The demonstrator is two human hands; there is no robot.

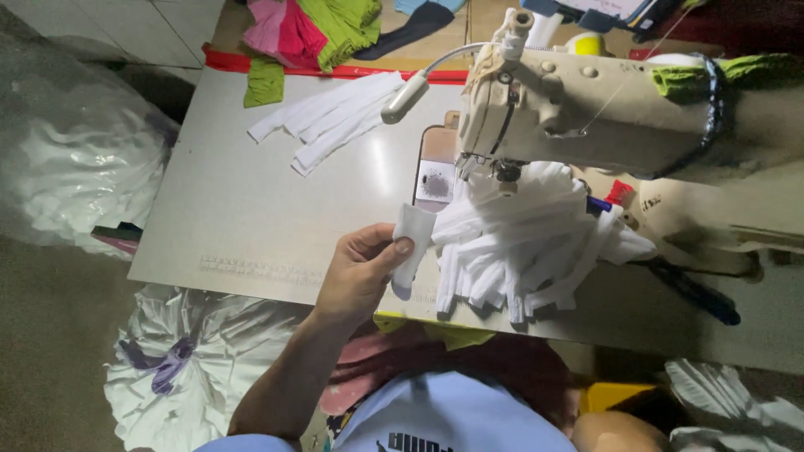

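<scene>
White strip: folded fabric strip point(412, 244) pinched between left hand point(358, 272) thumb and fingers point(368, 243), just left of the sewing machine point(586, 105).
Pile: white strips point(528, 243) under machine.
Desk: pale grey desk point(251, 209).
Right hand: unseen.

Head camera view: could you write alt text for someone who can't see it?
Seen from above, a person's left hand pinches a folded white fabric strip between thumb and fingers over a pale sewing table. A heap of white strips lies under a beige sewing machine; more strips and bright cloth lie beyond.
</scene>
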